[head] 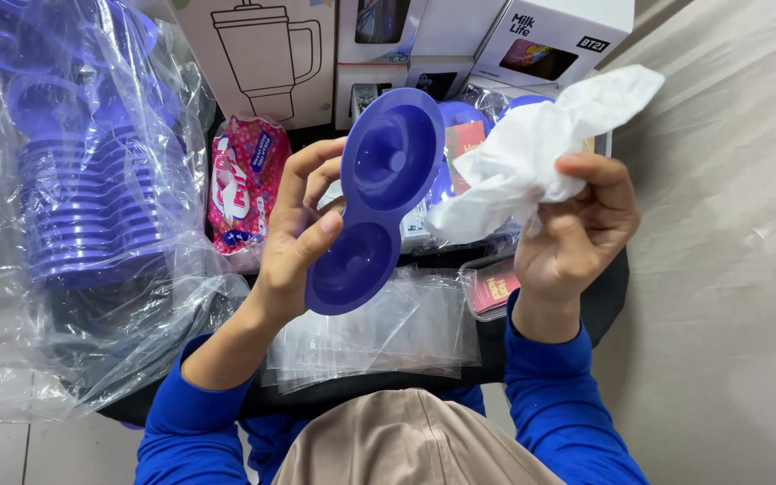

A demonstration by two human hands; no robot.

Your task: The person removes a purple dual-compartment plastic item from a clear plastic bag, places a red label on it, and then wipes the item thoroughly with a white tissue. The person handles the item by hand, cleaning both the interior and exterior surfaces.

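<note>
Left hand (294, 238) grips a purple two-cup tray (374, 198); right hand (577, 238) pinches crumpled white tissue (541, 148).

There is only one view, from a camera worn on the person's head, and it looks steeply down and a little forward, so the blue sleeves (550, 395) and the lap come in from the bottom edge while the white boxes (334, 54) at the far side stand along the top edge. The camera is near to the work: the left hand (294, 238) and the right hand (577, 229) fill the middle of the frame, and the plastic bag (74, 207) on the left is cut by the edge
</note>
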